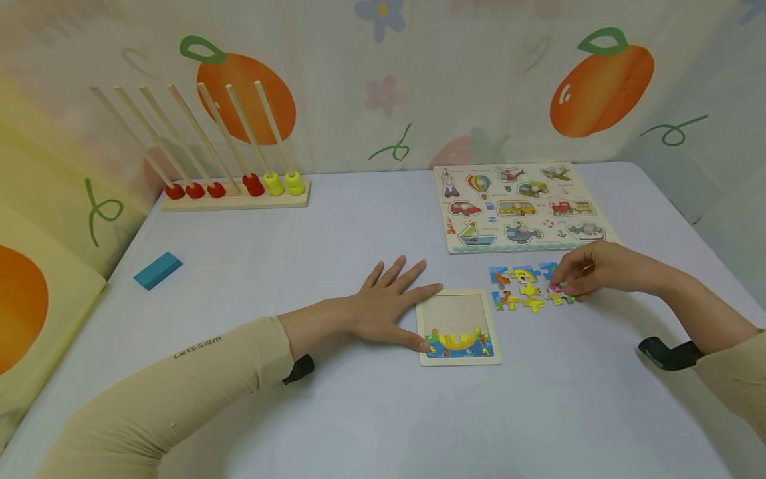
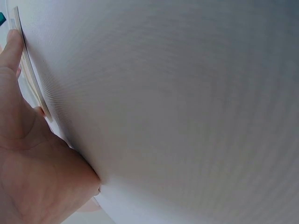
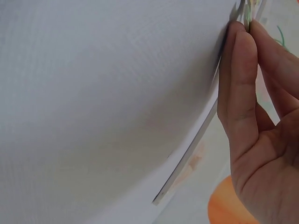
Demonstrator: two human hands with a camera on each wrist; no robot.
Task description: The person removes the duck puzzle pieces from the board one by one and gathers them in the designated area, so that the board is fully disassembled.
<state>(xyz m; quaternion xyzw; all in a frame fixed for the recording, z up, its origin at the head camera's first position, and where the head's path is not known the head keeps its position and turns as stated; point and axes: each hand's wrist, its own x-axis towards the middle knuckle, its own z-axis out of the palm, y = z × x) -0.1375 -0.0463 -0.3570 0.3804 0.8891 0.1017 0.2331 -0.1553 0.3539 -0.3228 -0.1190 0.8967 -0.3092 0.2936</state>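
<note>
My left hand lies with fingers spread, its thumb and index finger at the left edge of a small wooden puzzle frame. Along the bottom of that frame a row of fitted pieces shows yellow and blue; bare wood is visible above. To the right of it lie several loose jigsaw pieces in blue, yellow and orange. Over their right side, my right hand pinches a jigsaw piece with pink on it between thumb and fingers. The right wrist view has this piece edge-on at the fingertips.
A wooden board of vehicle pictures lies behind the loose pieces. At the back left stands a bead rack with tall pegs and red and yellow beads. A blue block rests at the left of the white table.
</note>
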